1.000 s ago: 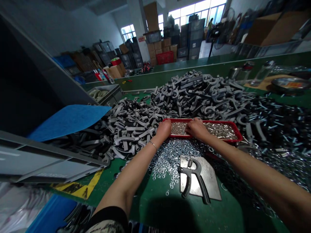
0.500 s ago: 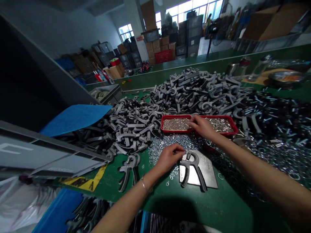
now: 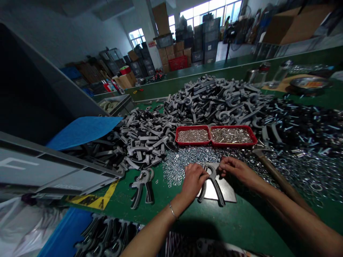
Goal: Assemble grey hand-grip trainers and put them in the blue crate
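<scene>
Below centre, my right hand, off the red trays, joins my left hand at the grip; fingers curled, pinch unclear.

The scene is being viewed by one camera worn on the person's head, and the worktop is being looked at forward and steeply down from its near side. The metal plate is being framed close by, just below the middle. The window row is being caught far off along the top, and the worktop's far edge is being shown slanting up rightward.
</scene>
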### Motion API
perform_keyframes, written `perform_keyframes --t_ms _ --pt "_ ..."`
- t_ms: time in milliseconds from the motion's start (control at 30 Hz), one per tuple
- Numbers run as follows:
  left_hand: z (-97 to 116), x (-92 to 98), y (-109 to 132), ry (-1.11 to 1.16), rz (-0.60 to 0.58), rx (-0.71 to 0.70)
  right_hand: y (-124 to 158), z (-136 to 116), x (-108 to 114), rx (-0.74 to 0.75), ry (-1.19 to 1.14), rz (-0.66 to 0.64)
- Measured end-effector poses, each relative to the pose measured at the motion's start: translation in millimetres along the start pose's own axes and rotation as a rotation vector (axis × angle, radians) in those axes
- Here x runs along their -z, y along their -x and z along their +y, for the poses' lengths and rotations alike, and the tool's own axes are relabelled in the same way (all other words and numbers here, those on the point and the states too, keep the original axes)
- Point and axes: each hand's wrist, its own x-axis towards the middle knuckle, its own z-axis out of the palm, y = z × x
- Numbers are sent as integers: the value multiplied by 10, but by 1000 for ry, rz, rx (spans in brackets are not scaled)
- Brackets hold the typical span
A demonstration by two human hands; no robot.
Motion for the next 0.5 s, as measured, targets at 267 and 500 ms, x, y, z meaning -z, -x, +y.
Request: perform_keyframes --t_ms 267,500 --pt "-123 -119 26 -17 34 -45 486 199 -187 -70 160 46" --pt "-163 -60 66 -53 -17 -125 455 209 -200 -50 293 96"
